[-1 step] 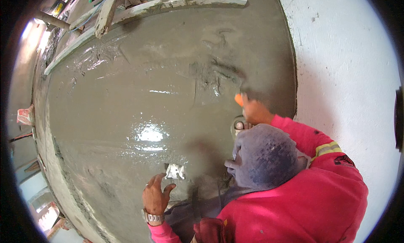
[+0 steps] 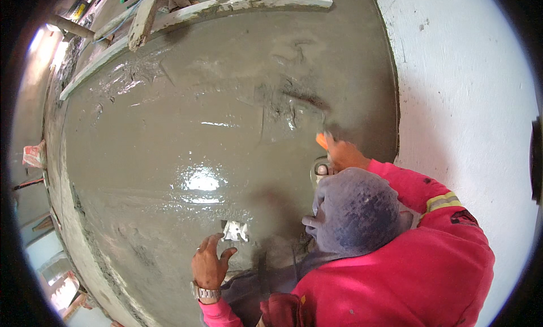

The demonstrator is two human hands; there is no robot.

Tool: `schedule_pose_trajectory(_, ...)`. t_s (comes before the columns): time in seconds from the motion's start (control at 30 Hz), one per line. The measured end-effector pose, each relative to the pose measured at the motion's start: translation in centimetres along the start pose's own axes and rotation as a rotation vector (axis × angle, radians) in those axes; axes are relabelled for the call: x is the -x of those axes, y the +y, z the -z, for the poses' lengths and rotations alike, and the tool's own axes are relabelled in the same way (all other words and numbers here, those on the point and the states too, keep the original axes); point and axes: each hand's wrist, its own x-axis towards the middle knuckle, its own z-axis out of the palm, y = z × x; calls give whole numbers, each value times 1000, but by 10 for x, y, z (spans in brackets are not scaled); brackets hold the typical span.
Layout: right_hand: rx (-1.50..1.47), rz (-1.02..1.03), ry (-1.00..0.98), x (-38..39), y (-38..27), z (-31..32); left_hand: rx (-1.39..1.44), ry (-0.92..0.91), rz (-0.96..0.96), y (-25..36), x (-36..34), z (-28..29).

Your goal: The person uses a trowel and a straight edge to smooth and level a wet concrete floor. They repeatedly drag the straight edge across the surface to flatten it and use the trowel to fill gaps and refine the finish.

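My right hand (image 2: 346,155) is closed round the orange handle of a trowel (image 2: 322,140). Its dark, thin blade edge looks blurred on the wet grey cement (image 2: 147,151) just beyond the handle. My left hand (image 2: 209,263), with a metal watch on the wrist, is open at the lower left, thumb and fingers apart. Its fingertips are right beside a ragged white piece (image 2: 235,231) set in the cement; I cannot make out what it is. Between my arms, my grey-clad knee (image 2: 359,214) hides part of the floor. Bare toes (image 2: 322,170) show just beyond it.
A white wall (image 2: 469,89) borders the cement on the right. Long, cement-smeared boards (image 2: 243,5) lie across the far side, with a shorter timber (image 2: 143,24) against them. A rough ledge edge (image 2: 93,242) runs down the left, with a red and white bag (image 2: 35,155) beyond it.
My right hand has drawn slightly nearer to me with the trowel, and the dark blade edge has shifted nearer too. My left hand stays put beside the white piece.
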Motion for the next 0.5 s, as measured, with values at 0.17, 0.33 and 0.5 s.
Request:
schedule_pose_trajectory(0.17,19,66,46,-10,2,44,-14,-12,12,-6,-1,-4)
schedule_pose_trajectory(0.33,38,18,81,-57,-10,24,-24,-41,34,3,-5,3)
schedule_pose_trajectory(0.5,95,233,-126,-21,-14,22,6,-22,16,0,0,-1)
